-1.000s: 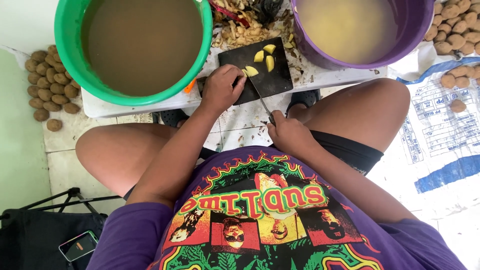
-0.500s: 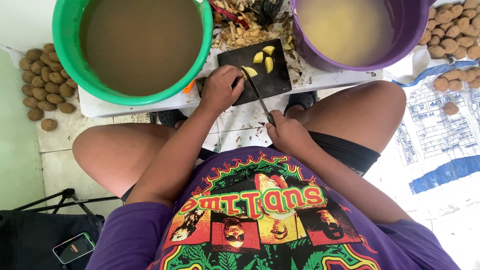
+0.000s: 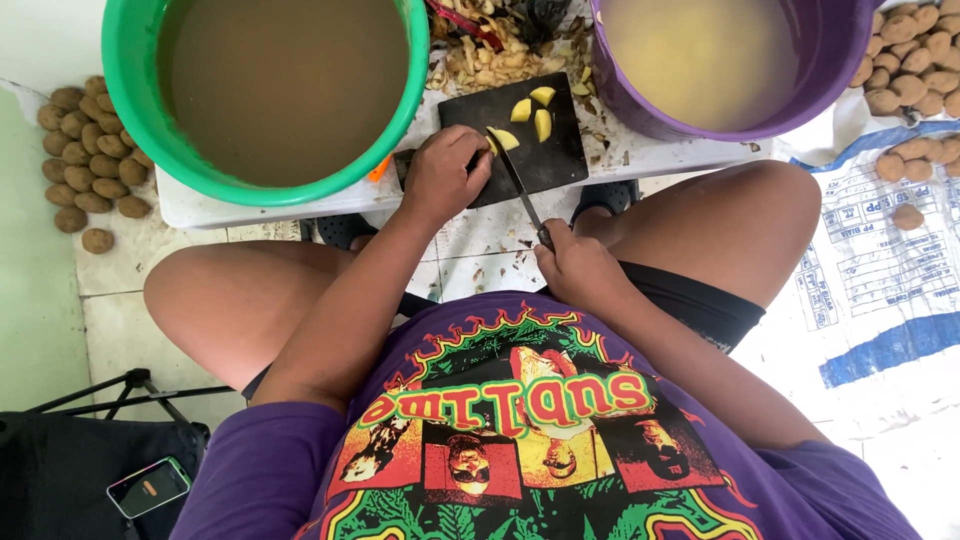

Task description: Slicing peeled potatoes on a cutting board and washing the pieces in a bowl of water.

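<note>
A black cutting board (image 3: 545, 155) lies on a low white table (image 3: 250, 205) between two buckets. My left hand (image 3: 440, 175) presses a peeled yellow potato piece (image 3: 503, 139) onto the board. My right hand (image 3: 580, 270) grips a knife (image 3: 522, 190) whose blade runs up to that piece. Two more cut yellow pieces (image 3: 533, 110) rest at the board's far side.
A green bucket (image 3: 130, 110) of brown water stands at left, a purple bucket (image 3: 640, 115) of cloudy water at right. Peels (image 3: 490, 50) lie heaped behind the board. Unpeeled potatoes (image 3: 85, 160) sit on the floor at left and on a printed sack (image 3: 900, 60) at right. A phone (image 3: 150, 487) lies at lower left.
The knife blade has shifted slightly at the potato piece under my left hand. Both hands stay in place; the view drifted a little.
</note>
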